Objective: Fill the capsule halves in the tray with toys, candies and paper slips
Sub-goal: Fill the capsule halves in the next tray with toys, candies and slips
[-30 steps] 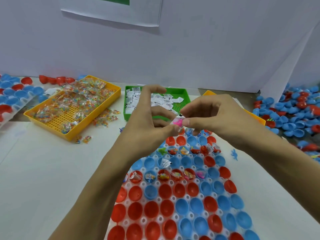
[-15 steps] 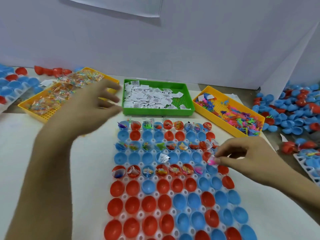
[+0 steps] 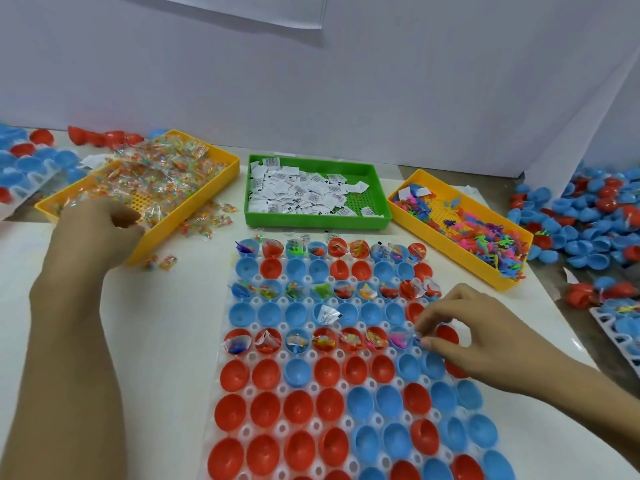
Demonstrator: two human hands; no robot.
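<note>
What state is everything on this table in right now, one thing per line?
Capsule tray: far rows partly filled, near rows empty.
Candy bin: heaped, some candies spilled beside it.
Green bin: holds paper slips.
Toy bin: holds small plastic toys.
Left hand: curled at the candy bin.
Right hand: fingers pinched over a capsule half.

A white table (image 3: 166, 341) backed by pale wall panels (image 3: 415, 81) — evenly lit.
</note>
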